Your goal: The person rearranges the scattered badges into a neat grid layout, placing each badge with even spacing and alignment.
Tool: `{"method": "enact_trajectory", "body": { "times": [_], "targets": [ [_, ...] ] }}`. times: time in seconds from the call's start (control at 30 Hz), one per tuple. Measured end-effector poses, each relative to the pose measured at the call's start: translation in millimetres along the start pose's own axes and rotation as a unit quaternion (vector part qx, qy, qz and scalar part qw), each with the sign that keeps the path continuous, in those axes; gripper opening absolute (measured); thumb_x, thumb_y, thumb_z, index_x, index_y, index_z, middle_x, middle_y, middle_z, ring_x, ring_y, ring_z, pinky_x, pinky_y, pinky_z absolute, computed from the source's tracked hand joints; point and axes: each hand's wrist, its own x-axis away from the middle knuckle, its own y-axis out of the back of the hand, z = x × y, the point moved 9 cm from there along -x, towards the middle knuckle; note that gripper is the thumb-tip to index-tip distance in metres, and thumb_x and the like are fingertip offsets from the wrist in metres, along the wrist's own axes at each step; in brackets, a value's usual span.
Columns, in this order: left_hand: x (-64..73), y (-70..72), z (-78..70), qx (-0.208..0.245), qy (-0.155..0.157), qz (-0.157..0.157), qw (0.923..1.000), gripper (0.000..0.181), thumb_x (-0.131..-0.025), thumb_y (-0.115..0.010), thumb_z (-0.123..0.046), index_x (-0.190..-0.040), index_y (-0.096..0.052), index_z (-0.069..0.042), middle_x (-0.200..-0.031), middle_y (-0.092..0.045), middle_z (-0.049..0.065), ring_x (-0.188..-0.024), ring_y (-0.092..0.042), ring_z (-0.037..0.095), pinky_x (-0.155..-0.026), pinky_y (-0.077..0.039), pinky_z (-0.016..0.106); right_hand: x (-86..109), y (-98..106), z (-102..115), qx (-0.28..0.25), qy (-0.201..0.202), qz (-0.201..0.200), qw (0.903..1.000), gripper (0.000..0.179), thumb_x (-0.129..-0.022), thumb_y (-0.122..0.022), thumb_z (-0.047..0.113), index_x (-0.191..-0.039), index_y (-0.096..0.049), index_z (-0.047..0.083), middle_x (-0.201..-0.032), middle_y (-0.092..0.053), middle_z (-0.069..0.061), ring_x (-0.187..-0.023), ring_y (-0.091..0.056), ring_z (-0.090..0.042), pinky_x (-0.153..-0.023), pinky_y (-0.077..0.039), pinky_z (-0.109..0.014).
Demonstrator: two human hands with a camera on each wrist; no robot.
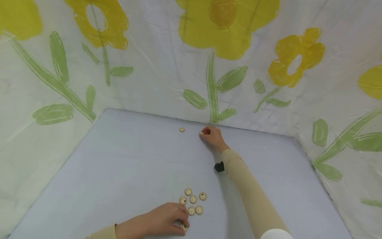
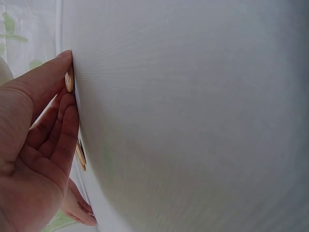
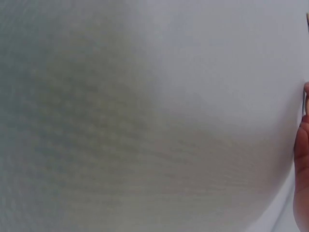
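Note:
At the far edge of the table, my right hand [image 1: 213, 136] pinches a small round wooden disc [image 1: 201, 133] between thumb and fingers. Another wooden disc [image 1: 182, 129] lies a little to its left. Near the front, thumb and fingertips of my left hand [image 1: 165, 219] hold a disc with dark markings [image 1: 183, 227] against the tabletop. The left wrist view has this disc [image 2: 70, 81] edge-on. Several more marked discs [image 1: 193, 199] lie in a loose cluster just beyond the left hand. Only part of the right hand [image 3: 301, 164] enters the right wrist view.
A pale, smooth tabletop [image 1: 134, 172] spreads under both hands. White sheeting [image 1: 155, 76] painted with yellow flowers rises behind and at the sides. A small black object [image 1: 219, 166] sits beside the right sleeve [image 1: 253, 189].

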Motion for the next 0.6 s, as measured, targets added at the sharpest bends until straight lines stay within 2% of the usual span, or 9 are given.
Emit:
{"method": "enact_trajectory", "body": {
  "times": [0.43, 0.6],
  "targets": [
    [0.2, -1.4, 1.1, 0.001, 0.003, -0.004, 1.0, 0.013, -0.081, -0.079, -0.025, -0.091, -0.075, -0.018, -0.091, -0.061, -0.018, -0.085, -0.053, -0.01, -0.078, -0.044, 0.01, -6.5, -5.0, -8.2, -0.021, -0.01, -0.01, 0.9997, 0.022, -0.089, -0.071, 0.021, -0.102, -0.068, 0.004, -0.096, -0.066, -0.008, -0.089, -0.059, -0.022, -0.081, -0.046, -0.034],
    [-0.1, -0.7, 3.1, 0.003, 0.013, 0.002, 0.9999, 0.013, -0.081, -0.079, -0.024, -0.091, -0.075, -0.018, -0.09, -0.061, -0.018, -0.084, -0.053, -0.01, -0.078, -0.044, 0.011, -5.9, -3.8, -6.2, -0.029, -0.016, -0.012, 0.9994, 0.023, -0.089, -0.071, 0.022, -0.102, -0.068, 0.003, -0.096, -0.065, -0.009, -0.09, -0.058, -0.023, -0.082, -0.046, -0.035]
  ]
}}
